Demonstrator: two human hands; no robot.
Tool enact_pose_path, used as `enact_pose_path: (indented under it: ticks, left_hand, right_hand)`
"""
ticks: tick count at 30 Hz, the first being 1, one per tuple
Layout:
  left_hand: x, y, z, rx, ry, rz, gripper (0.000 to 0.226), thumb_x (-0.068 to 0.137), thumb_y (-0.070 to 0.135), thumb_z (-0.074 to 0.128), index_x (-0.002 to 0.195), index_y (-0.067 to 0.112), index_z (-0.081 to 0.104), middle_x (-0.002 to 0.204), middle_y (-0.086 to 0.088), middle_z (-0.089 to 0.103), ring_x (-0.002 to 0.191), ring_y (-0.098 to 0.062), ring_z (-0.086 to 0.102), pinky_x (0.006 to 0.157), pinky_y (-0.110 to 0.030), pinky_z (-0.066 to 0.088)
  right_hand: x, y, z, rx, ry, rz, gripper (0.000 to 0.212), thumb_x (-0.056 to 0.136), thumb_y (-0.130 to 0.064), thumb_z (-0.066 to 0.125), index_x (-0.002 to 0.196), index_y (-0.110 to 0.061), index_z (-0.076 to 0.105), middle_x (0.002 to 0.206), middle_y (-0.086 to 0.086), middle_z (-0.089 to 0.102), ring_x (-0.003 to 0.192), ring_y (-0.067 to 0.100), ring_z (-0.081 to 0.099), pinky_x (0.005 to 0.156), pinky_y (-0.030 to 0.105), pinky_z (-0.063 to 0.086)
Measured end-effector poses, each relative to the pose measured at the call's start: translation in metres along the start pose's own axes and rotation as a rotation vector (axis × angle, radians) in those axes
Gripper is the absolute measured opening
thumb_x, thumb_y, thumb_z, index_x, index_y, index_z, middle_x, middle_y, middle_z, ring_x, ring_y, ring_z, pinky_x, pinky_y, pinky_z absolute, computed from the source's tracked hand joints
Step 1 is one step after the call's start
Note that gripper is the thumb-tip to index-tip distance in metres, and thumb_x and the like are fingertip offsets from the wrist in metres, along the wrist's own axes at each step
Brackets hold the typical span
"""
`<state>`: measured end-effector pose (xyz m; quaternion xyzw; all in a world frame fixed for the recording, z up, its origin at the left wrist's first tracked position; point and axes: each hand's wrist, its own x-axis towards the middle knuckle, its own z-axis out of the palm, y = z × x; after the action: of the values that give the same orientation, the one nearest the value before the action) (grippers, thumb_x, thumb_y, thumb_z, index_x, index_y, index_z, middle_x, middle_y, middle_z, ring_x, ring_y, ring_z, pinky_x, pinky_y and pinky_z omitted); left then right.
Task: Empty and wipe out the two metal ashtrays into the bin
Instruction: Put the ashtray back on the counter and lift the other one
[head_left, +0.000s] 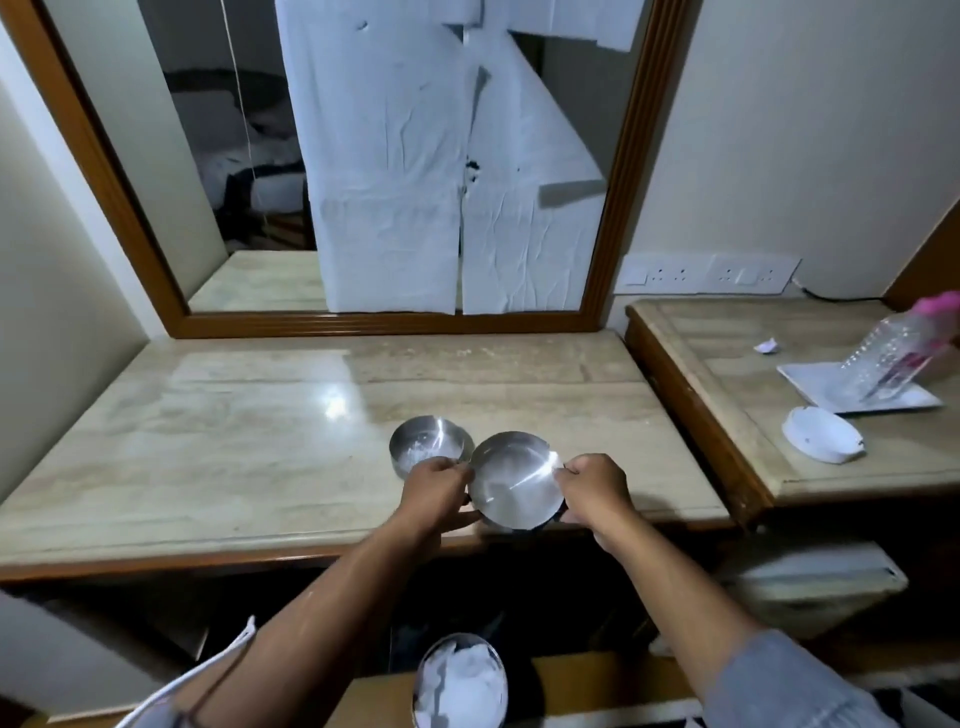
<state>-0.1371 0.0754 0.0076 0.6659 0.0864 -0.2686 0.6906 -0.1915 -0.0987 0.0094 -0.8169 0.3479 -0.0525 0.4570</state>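
Note:
Two round metal ashtrays are near the front edge of the marble-topped table (208, 467). The nearer ashtray (514, 483) is held between both hands and tilted toward me, its shiny inside showing nothing in it. My left hand (434, 493) grips its left rim and my right hand (595, 493) its right rim. The farther ashtray (428, 447) stands on the table just behind my left hand, with white bits inside. Below the table edge, a metal bin (460, 680) holds crumpled white tissue.
A wood-framed mirror (93, 156) covered with white paper leans at the back. On the side table (727, 353) to the right are a white ashtray (823, 434), a clear plastic bottle (893, 358) on a white tray and a paper scrap.

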Motion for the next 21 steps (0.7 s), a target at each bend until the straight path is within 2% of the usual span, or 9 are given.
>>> enact_pose_path:
  ticks: [2, 4, 7, 10, 12, 15, 18, 21]
  left_hand:
    - [0.017, 0.008, 0.01, 0.005, 0.015, -0.009, 0.024, 0.089, 0.005, 0.054, 0.11, 0.0, 0.065, 0.094, -0.012, 0.063, 0.08, -0.024, 0.061, 0.046, -0.022, 0.054]
    - [0.036, 0.012, 0.021, 0.012, 0.038, -0.021, 0.027, 0.087, 0.005, 0.054, 0.111, -0.001, 0.065, 0.095, -0.013, 0.063, 0.083, -0.025, 0.061, 0.048, -0.023, 0.055]
    - [0.059, 0.012, 0.039, 0.009, 0.085, -0.041, 0.014, 0.086, 0.002, 0.051, 0.091, 0.003, 0.064, 0.088, -0.012, 0.061, 0.086, -0.029, 0.061, 0.055, -0.028, 0.055]
    - [0.083, 0.011, 0.054, 0.021, 0.132, -0.07, 0.012, 0.088, 0.002, 0.051, 0.082, 0.008, 0.061, 0.087, -0.012, 0.059, 0.087, -0.031, 0.061, 0.061, -0.031, 0.055]
    - [0.098, 0.006, 0.059, 0.058, 0.138, -0.094, 0.007, 0.085, 0.005, 0.055, 0.088, 0.006, 0.062, 0.089, -0.016, 0.063, 0.086, -0.031, 0.062, 0.068, -0.037, 0.057]
    - [0.124, -0.004, 0.062, 0.14, 0.143, -0.12, 0.022, 0.066, 0.014, 0.054, 0.082, 0.003, 0.065, 0.085, -0.022, 0.065, 0.083, -0.034, 0.063, 0.076, -0.049, 0.059]
    - [0.137, -0.009, 0.063, 0.133, 0.142, -0.11, 0.035, 0.063, 0.014, 0.052, 0.086, -0.008, 0.067, 0.075, -0.016, 0.059, 0.075, -0.032, 0.06, 0.066, -0.042, 0.052]
    - [0.141, -0.011, 0.068, 0.138, 0.133, -0.117, 0.028, 0.061, 0.015, 0.057, 0.08, -0.004, 0.066, 0.08, -0.015, 0.061, 0.084, -0.03, 0.062, 0.072, -0.04, 0.052]
  right_hand:
    - [0.021, -0.007, -0.004, -0.011, -0.015, -0.013, 0.029, 0.084, -0.005, 0.051, 0.058, -0.011, 0.038, 0.058, 0.005, 0.038, 0.04, 0.018, 0.048, 0.055, 0.041, 0.063]
    - [0.045, -0.011, -0.005, -0.019, -0.034, -0.013, 0.024, 0.084, -0.004, 0.05, 0.06, -0.008, 0.045, 0.061, 0.008, 0.048, 0.05, 0.024, 0.058, 0.056, 0.042, 0.063]
    - [0.077, -0.008, 0.0, -0.064, -0.053, -0.005, 0.023, 0.084, -0.003, 0.047, 0.061, -0.004, 0.053, 0.076, 0.013, 0.061, 0.066, 0.035, 0.069, 0.057, 0.042, 0.063]
    - [0.111, -0.001, 0.008, -0.129, -0.099, 0.025, 0.02, 0.084, -0.005, 0.047, 0.08, 0.001, 0.065, 0.089, 0.014, 0.067, 0.068, 0.035, 0.07, 0.057, 0.04, 0.063]
    - [0.128, 0.005, 0.015, -0.166, -0.12, 0.052, 0.02, 0.084, -0.005, 0.047, 0.088, 0.001, 0.066, 0.092, 0.017, 0.069, 0.07, 0.035, 0.071, 0.059, 0.042, 0.063]
    - [0.148, 0.014, 0.025, -0.183, -0.142, 0.104, 0.018, 0.086, -0.005, 0.048, 0.093, 0.001, 0.064, 0.095, 0.018, 0.067, 0.075, 0.036, 0.07, 0.061, 0.044, 0.063]
    - [0.163, 0.022, 0.032, -0.183, -0.137, 0.136, 0.017, 0.086, -0.004, 0.048, 0.096, 0.001, 0.062, 0.094, 0.016, 0.065, 0.075, 0.036, 0.07, 0.064, 0.045, 0.063]
    - [0.173, 0.029, 0.037, -0.199, -0.122, 0.137, 0.015, 0.084, -0.004, 0.048, 0.09, 0.001, 0.061, 0.097, 0.018, 0.066, 0.076, 0.037, 0.068, 0.066, 0.047, 0.063]
